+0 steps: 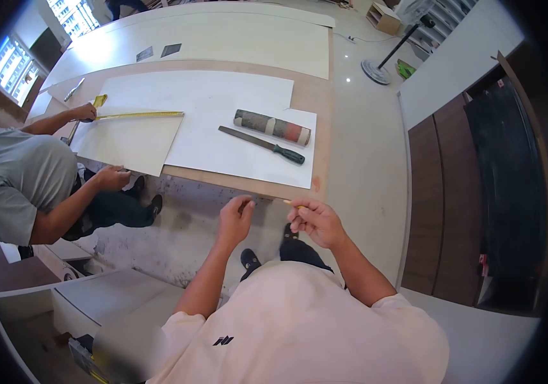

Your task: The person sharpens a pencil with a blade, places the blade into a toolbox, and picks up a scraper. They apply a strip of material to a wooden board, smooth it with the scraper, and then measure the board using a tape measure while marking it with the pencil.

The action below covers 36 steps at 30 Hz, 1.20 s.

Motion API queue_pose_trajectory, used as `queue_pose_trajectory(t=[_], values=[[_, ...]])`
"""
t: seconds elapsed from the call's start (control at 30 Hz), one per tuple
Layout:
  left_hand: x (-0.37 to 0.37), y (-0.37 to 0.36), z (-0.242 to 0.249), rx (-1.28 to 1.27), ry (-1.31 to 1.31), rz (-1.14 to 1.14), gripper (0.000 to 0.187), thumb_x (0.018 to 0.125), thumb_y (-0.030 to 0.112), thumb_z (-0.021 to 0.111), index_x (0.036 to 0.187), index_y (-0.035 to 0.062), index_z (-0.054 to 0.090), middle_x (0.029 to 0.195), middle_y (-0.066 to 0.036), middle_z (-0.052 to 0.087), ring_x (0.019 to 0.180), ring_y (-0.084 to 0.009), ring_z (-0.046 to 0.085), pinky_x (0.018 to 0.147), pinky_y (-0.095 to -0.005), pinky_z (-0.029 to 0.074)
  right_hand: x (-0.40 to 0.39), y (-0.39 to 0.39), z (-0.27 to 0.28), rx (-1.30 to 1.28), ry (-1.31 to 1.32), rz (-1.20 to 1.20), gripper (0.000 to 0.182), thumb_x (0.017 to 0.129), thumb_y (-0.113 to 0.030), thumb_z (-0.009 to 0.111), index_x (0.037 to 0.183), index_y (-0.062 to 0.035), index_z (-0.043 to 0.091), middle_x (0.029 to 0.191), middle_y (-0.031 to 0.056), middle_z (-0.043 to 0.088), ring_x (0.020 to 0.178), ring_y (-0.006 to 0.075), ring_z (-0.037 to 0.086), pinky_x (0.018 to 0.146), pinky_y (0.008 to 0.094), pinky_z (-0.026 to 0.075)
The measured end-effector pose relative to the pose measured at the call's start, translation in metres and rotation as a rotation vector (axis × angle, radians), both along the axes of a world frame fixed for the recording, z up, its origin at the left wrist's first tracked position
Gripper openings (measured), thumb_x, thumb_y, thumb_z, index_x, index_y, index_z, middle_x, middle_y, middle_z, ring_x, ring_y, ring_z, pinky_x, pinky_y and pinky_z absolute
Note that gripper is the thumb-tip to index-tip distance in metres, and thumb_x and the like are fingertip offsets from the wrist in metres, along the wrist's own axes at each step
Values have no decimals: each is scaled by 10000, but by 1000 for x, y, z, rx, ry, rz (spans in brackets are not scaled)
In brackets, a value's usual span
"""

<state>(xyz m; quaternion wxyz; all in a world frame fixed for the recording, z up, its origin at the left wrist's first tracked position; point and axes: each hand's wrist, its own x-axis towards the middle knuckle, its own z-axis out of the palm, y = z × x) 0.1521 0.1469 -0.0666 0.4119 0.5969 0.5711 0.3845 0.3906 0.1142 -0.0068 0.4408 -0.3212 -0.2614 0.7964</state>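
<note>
My right hand pinches a small yellow pencil-like stick just off the table's front edge. To its left, my left hand hangs near the same edge with its fingers curled together; whether anything is between them is too small to tell. Beyond my hands, a file with a dark green handle lies on a white board. Behind the file rests a dark roll with a red band. At the left, a co-worker's hand holds a yellow tape measure stretched over a smaller pale panel.
The co-worker in a grey shirt stands at the table's left side. Large pale sheets cover the back. A round-based stand is on the floor at the right, near brown cabinet doors. A white cabinet stands at lower left.
</note>
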Motion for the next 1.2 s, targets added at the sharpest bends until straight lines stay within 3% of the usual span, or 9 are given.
queue_pose_trajectory(t=[0.1, 0.17, 0.33, 0.5, 0.67, 0.77, 0.97, 1.1, 1.2], values=[[36, 36, -1, -115, 16, 11, 255, 878, 157, 625, 1070, -11, 625, 831, -131, 663, 731, -190, 625, 665, -295, 488, 35, 6, -2, 41, 70, -113, 261, 976, -106, 458, 1196, 13, 528, 1044, 139, 637, 841, 185, 646, 760, 309, 525], [64, 62, -21, -139, -129, 63, 263, 886, 166, 617, 1067, -25, 622, 834, -117, 662, 721, -173, 621, 655, -289, 490, 56, 15, 2, 8, 131, -161, 249, 974, -88, 441, 1178, 27, 525, 1066, 180, 638, 846, 211, 651, 731, 315, 527], [128, 126, -10, -245, -352, 250, 309, 888, 175, 613, 1103, -45, 590, 825, -110, 647, 669, -158, 609, 602, -280, 498, 141, 45, -14, 69, -100, -179, 177, 956, -46, 465, 1104, -14, 557, 1103, 176, 633, 833, 188, 647, 754, 310, 522], [171, 179, -46, -195, -170, 539, 402, 866, 200, 630, 1158, -61, 539, 818, -131, 641, 701, -179, 615, 603, -298, 490, 276, 82, -24, 94, -275, -224, 139, 944, -16, 473, 1046, -37, 566, 1093, 163, 634, 806, 170, 635, 756, 308, 516], [194, 186, -64, -177, 181, 720, 447, 871, 286, 617, 1146, -60, 552, 815, -152, 634, 797, -291, 616, 767, -387, 475, 387, 126, -7, 68, -345, -258, 150, 932, -15, 501, 1069, -33, 558, 1045, 146, 643, 785, 167, 628, 747, 305, 508], [213, 185, -36, -183, 293, 829, 387, 857, 238, 619, 1123, -39, 569, 858, -148, 615, 840, -293, 597, 786, -381, 469, 406, 169, 11, 191, -326, -230, 145, 927, -8, 516, 1061, -31, 567, 995, 122, 650, 784, 160, 624, 737, 297, 502], [219, 197, -38, 39, 399, 1158, 311, 821, 130, 621, 1095, -11, 573, 1048, -166, 538, 912, -308, 544, 830, -384, 453, 406, 301, 2, 271, -84, -24, 127, 926, -43, 560, 1047, -30, 597, 925, 85, 640, 757, 144, 601, 704, 276, 488], [217, 233, -42, 160, 614, 1370, 321, 806, 112, 631, 1094, -14, 568, 1121, -202, 529, 1044, -357, 505, 943, -430, 391, 434, 388, -35, 339, -372, 13, 155, 941, -110, 568, 1078, -38, 569, 816, 44, 597, 736, 134, 580, 682, 270, 502], [243, 294, -25, 257, 663, 1300, 289, 828, 91, 611, 1099, 4, 564, 1137, -184, 544, 1091, -362, 486, 964, -425, 377, 456, 444, -19, 220, -425, -77, 146, 954, -182, 563, 1045, -68, 561, 810, 32, 599, 737, 145, 607, 641, 277, 515]])
